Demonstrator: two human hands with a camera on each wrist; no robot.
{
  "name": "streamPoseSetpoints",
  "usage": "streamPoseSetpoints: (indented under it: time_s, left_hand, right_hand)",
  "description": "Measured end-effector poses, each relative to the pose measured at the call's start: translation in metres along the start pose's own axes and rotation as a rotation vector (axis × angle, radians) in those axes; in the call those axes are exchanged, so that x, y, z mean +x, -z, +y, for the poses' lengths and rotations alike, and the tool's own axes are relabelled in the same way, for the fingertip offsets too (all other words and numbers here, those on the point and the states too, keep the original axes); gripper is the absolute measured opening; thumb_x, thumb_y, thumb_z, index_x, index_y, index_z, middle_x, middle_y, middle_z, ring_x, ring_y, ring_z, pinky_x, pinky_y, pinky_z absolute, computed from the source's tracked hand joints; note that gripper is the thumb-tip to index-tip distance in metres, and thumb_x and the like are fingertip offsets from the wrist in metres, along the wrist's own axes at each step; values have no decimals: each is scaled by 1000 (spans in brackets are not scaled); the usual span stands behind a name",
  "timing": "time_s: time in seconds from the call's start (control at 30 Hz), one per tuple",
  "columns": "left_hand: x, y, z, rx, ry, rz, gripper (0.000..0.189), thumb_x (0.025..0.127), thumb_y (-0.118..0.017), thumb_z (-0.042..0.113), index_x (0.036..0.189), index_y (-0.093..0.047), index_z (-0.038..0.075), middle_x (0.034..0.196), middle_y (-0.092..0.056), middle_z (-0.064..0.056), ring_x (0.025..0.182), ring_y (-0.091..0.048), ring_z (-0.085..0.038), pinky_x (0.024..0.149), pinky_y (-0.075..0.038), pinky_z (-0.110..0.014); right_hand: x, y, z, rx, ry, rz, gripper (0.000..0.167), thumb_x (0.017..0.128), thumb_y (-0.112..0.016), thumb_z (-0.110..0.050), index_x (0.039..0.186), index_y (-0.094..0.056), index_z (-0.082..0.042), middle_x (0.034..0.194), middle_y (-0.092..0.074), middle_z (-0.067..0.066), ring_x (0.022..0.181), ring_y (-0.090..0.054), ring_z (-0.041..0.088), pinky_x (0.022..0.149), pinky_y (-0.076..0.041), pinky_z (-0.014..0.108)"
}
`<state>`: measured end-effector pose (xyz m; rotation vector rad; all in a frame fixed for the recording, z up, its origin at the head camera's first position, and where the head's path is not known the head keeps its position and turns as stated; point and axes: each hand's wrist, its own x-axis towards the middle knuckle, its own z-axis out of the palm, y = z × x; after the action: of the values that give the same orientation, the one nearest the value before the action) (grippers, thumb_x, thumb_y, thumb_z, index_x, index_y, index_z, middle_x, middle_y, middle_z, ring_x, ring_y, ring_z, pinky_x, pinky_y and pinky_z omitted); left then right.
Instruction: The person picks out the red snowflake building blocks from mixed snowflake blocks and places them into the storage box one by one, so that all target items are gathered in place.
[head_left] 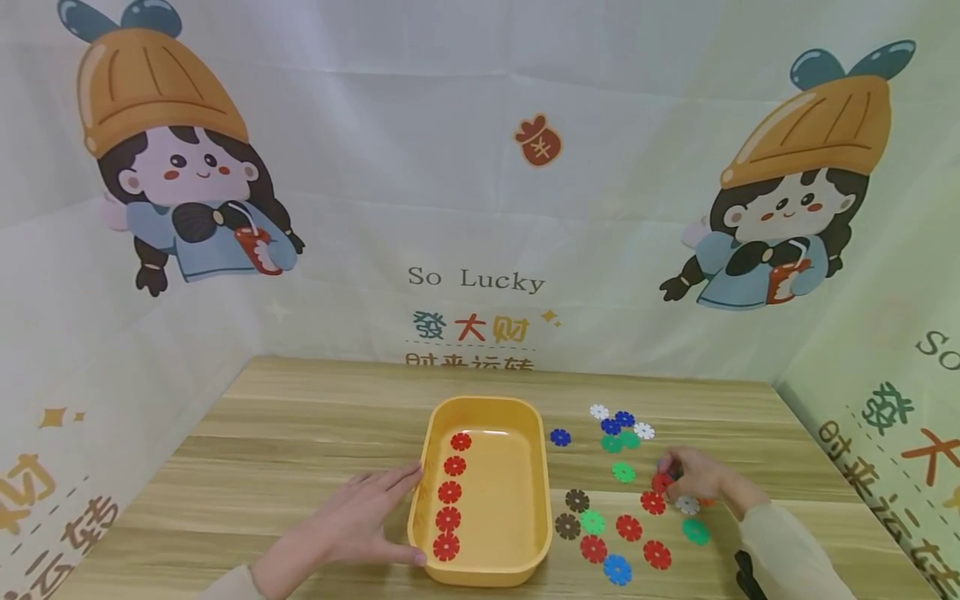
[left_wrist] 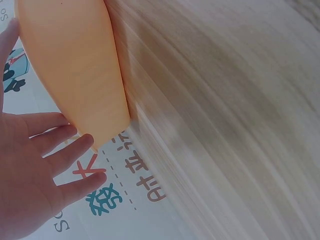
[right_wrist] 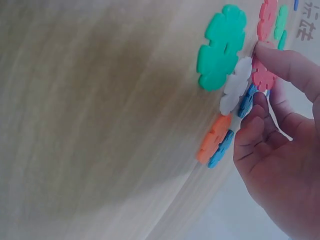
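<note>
Just left of lower centre, your left hand (head_left: 360, 518), fingers extended, touches the yellow tray (head_left: 504, 508) holding five red snowflake discs (head_left: 450, 492) in a column. At lower right, your right hand (head_left: 699, 477) pinches another red disc (head_left: 661, 483) near scattered multicoloured discs (head_left: 628, 527); a printed backdrop (head_left: 615, 250) hangs behind.

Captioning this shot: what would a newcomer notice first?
First, the yellow tray at centre, the left hand at its left edge and five red snowflake discs lined up inside. Right of it, the right hand pinches another red disc among scattered discs. Behind, two orange-hatted cartoon characters decorate the backdrop.
</note>
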<state>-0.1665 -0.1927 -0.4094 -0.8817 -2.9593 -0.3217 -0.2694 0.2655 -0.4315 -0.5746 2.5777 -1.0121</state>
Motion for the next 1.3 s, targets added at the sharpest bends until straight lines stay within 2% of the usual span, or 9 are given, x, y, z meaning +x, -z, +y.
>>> streamPoseSetpoints:
  time_s: [0.43, 0.53, 0.8, 0.93, 1.17, 1.3]
  left_hand:
    - [0, 1, 1, -20, 16, -24, 100, 65, -52, 72, 133, -35, 1, 138, -32, -12, 119, -36, -31, 94, -27, -53]
    - [0, 1, 1, -17, 11, -22, 99, 65, -52, 71, 133, -36, 0, 137, -32, -12, 118, -37, -31, 93, -28, -52]
    - [0, 1, 1, -18, 2, -18, 98, 66, -54, 70, 132, -37, 0, 136, -34, -13, 117, -37, -31, 93, -29, -52]
    - [0, 0, 1, -20, 2, -15, 98, 66, -54, 70, 132, -37, 0, 136, -34, -13, 117, -38, -30, 92, -29, -52]
    - [0, 0, 1, -15, 7, -16, 99, 65, -53, 71, 133, -36, 0, 137, -33, -12, 118, -37, -31, 93, -28, -53]
    - [1, 1, 0, -13, 9, -20, 100, 65, -53, 71, 133, -36, 0, 138, -32, -12, 119, -36, -32, 93, -27, -53]
  right_hand:
    - [-2, -2, -3, -16, 76, -5, 29, 63, -61, 8, 88, -49, 0, 78, -48, 5, 71, -45, 19, 61, -42, 31]
    - [-2, -2, -4, -1, 69, -11, 28, 64, -61, 8, 89, -49, 0, 78, -48, 6, 71, -45, 19, 59, -42, 30]
    - [-2, 1, -2, 82, 84, -55, 28, 70, -59, 4, 96, -50, 5, 81, -48, 8, 71, -48, 19, 58, -47, 30]
    - [1, 4, -3, 143, 77, -40, 30, 73, -57, 3, 101, -50, 11, 85, -50, 10, 75, -49, 21, 61, -48, 33]
    - [7, 10, -15, 267, -2, 10, 35, 75, -56, 2, 108, -47, 12, 91, -47, 14, 79, -51, 25, 70, -49, 38]
    - [12, 16, -22, 306, 6, 7, 36, 78, -56, -1, 110, -45, 13, 92, -46, 16, 80, -54, 30, 72, -49, 40]
